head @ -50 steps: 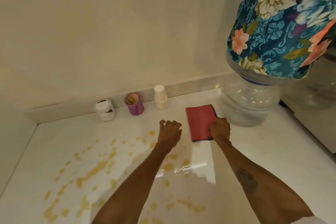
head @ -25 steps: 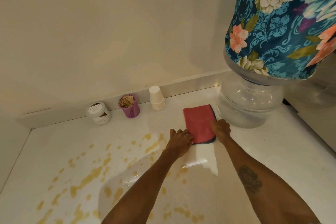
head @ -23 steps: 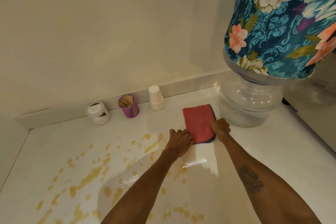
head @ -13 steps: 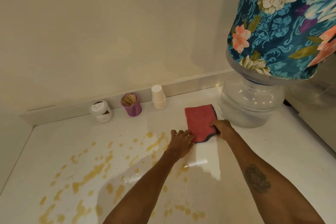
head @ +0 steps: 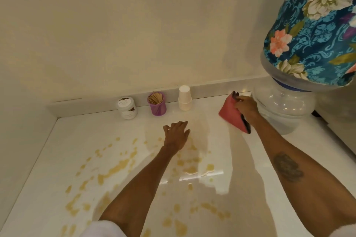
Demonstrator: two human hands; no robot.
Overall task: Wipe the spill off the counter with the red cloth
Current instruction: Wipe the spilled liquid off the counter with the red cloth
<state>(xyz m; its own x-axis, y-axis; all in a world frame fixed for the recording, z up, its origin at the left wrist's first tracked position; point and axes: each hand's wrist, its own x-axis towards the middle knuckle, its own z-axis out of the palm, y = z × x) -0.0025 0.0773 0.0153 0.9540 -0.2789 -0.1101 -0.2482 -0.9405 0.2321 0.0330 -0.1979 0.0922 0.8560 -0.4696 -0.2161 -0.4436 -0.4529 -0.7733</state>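
While our right hand (head: 247, 106) is pinching the limp, light red cloth (head: 231, 114) clear of the counter (head: 317, 146) beside the water bottle (head: 285, 106), we are resting our left hand (head: 176, 134) spread and empty near the spill (head: 115, 169), judging a bunched, full-palm hold best.

Nothing can be read: the small white jar (head: 127, 107) by the backsplash carries a label on its lid and side, but the print is too small and blurred.
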